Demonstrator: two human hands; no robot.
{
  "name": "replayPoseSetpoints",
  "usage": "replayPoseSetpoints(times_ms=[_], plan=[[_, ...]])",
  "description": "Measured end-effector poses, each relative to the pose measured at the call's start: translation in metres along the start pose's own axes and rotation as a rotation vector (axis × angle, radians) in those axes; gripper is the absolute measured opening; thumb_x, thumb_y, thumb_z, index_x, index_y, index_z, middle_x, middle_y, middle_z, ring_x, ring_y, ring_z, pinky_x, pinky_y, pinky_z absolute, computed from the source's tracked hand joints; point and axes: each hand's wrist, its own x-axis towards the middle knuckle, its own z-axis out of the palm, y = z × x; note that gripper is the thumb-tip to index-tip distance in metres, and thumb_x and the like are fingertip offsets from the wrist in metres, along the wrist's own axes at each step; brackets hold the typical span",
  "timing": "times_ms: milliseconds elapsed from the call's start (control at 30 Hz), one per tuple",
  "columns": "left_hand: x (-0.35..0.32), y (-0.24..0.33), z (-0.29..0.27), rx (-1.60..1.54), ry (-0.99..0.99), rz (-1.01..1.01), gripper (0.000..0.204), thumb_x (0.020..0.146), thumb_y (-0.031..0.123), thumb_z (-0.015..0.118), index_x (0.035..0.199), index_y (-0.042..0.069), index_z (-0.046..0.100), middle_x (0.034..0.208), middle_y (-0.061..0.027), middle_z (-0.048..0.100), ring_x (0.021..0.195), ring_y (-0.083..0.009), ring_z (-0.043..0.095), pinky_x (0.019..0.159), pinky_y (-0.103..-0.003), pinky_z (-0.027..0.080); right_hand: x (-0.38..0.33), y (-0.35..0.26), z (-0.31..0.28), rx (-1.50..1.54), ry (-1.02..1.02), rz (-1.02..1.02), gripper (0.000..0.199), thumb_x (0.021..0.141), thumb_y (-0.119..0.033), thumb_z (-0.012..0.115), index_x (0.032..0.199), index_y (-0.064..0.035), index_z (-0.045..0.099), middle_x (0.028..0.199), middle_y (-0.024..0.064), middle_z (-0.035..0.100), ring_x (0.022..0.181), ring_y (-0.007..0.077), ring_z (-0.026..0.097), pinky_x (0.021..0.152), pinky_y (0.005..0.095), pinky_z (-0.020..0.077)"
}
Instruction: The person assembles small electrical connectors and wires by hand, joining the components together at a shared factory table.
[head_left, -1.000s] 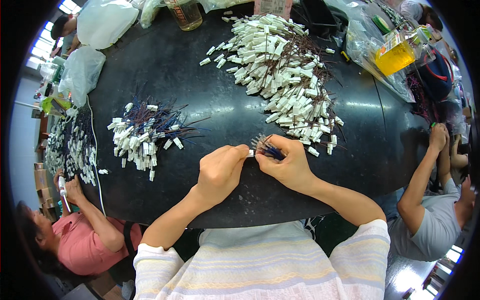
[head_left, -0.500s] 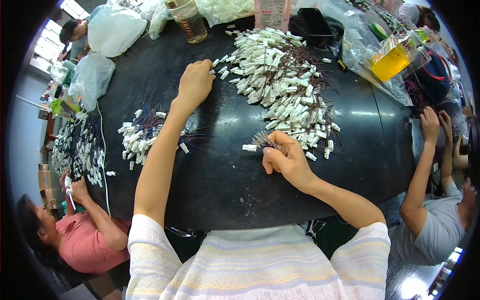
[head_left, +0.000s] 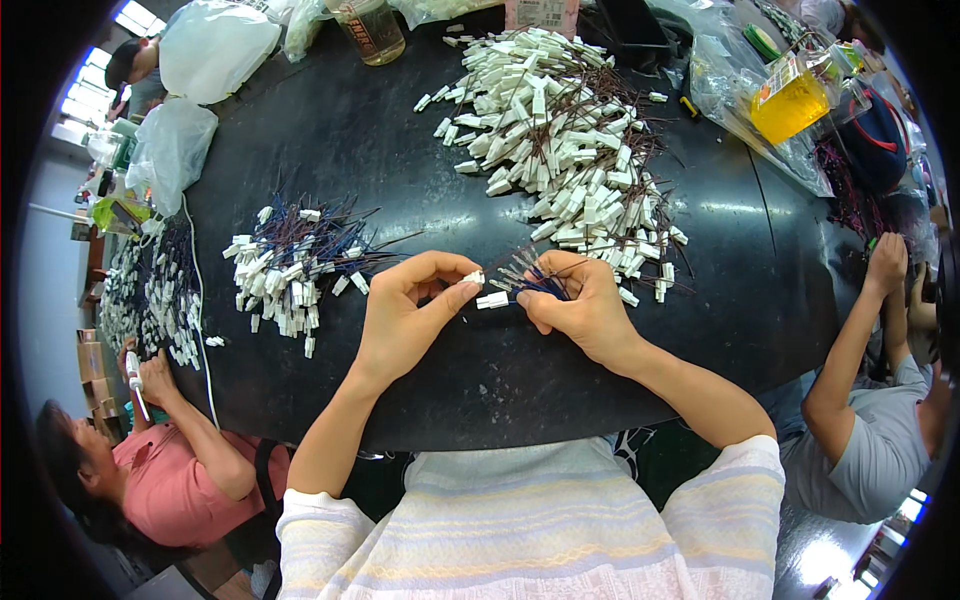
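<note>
Between its thumb and forefinger, my left hand [head_left: 405, 312] pinches a small white plug connector [head_left: 475, 279]. My right hand [head_left: 592, 318] is closed around a bundle of thin dark blue wires [head_left: 540, 282] whose metal-tipped ends fan out toward the left hand. Another white connector [head_left: 492, 300] sticks out by the right fingertips, just below the wire tips; whether a wire runs into it I cannot tell. Beyond the right hand spreads a large heap of white connectors with brown wires [head_left: 560, 150]. Left of my left hand lies a smaller pile of white connectors with blue and brown wires [head_left: 285, 270].
A jar of pale liquid [head_left: 372, 35] and plastic bags [head_left: 215, 50] stand at the far edge. A bottle of yellow liquid [head_left: 790, 103] is at the far right. A white cord [head_left: 204, 300] crosses the table's left side. Co-workers sit left [head_left: 190, 470] and right [head_left: 870, 420].
My left hand has come back from the far heap toward me with a white connector, and now meets the wire tips. My right hand still holds the wire bundle in nearly the same place.
</note>
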Motion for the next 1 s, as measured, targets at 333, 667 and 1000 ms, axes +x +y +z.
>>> replayPoseSetpoints(times_ms=[333,667,1000], plan=[[-0.006,-0.008,0.003,0.02,0.014,0.047,0.017,0.078,0.004,0.065,0.094,-0.001,0.064,0.079,-0.002,0.061,0.066,-0.0049,0.052,0.059,-0.019,0.041,0.001,0.004,0.002,-0.059,0.013,0.017,0.011,0.074,-0.008,0.064,0.076,0.0003,0.057,0.062,-0.0009,0.054,0.052,0.0032,0.048,0.047,0.0186,0.0372],[-0.008,-0.003,0.007,0.3,0.003,0.235,0.014,0.071,-0.002,0.067,0.084,0.0,0.067,0.071,-0.0059,0.061,0.059,-0.0088,0.052,0.054,-0.02,0.04,0.0,0.0,0.001,-0.135,0.037,0.004,0.009,0.074,-0.008,0.062,0.074,0.0006,0.059,0.059,-0.0019,0.053,0.054,0.0036,0.047,0.048,0.0199,0.0357],[-0.003,-0.015,0.017,0.327,0.032,0.416,0.014,0.068,-0.002,0.069,0.081,-0.001,0.066,0.072,-0.0098,0.063,0.061,-0.0151,0.06,0.055,-0.023,0.046,0.001,0.009,-0.002,-0.251,0.032,-0.142,0.012,0.074,-0.009,0.064,0.075,0.0017,0.06,0.061,-0.0021,0.054,0.057,0.0026,0.043,0.049,0.0217,0.0347]])
